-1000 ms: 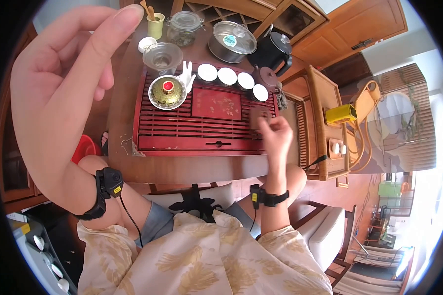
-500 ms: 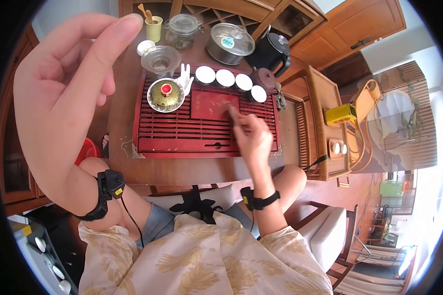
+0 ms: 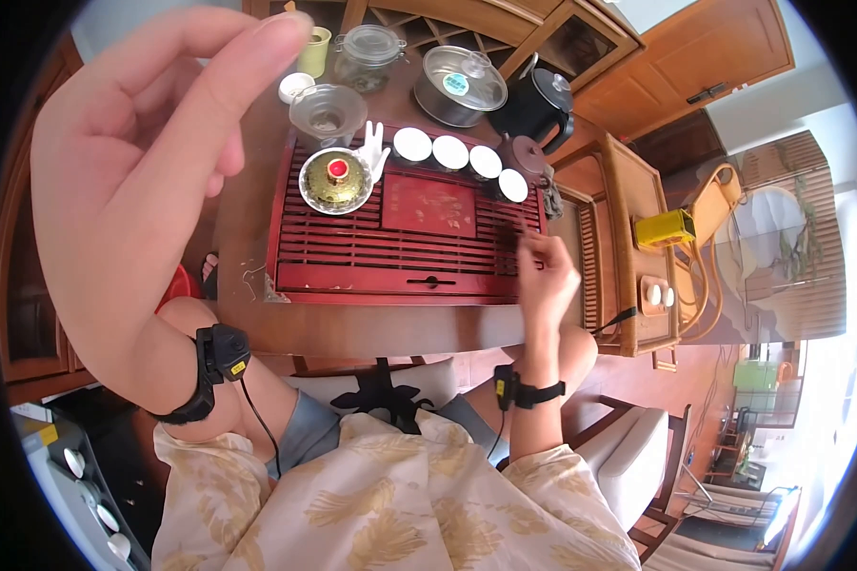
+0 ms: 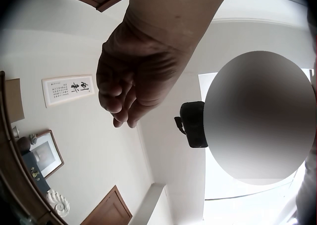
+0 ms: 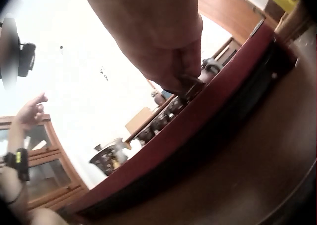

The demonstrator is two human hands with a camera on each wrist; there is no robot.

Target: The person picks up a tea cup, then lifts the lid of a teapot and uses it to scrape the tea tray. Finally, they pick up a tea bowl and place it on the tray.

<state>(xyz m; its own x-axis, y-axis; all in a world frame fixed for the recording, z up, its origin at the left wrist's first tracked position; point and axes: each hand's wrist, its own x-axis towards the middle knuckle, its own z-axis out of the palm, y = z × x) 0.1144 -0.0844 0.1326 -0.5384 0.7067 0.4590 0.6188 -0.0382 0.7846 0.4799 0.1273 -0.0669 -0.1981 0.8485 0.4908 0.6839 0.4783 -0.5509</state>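
My left hand is raised close in front of the head camera, its fingers loosely curled and nothing visible in them. The left wrist view also shows this hand in the air before a pale wall. Over the right front of the red slatted tea tray, my right hand grips a thin dark brown piece, blurred in the head view; its kind cannot be told. Several white-lined cups stand behind that hand. A lidded gaiwan with a red knob stands at the tray's left, beside a white hand-shaped ornament.
Behind the tray are a strainer, a glass jar, a lidded steel pot and a black kettle. A brown teapot is at the back right corner. A bamboo side table with a yellow tin stands right.
My right hand swept the brown piece left over the tray's middle, then came back to the right side. My left hand has kept its pose; the head view has shifted slightly.
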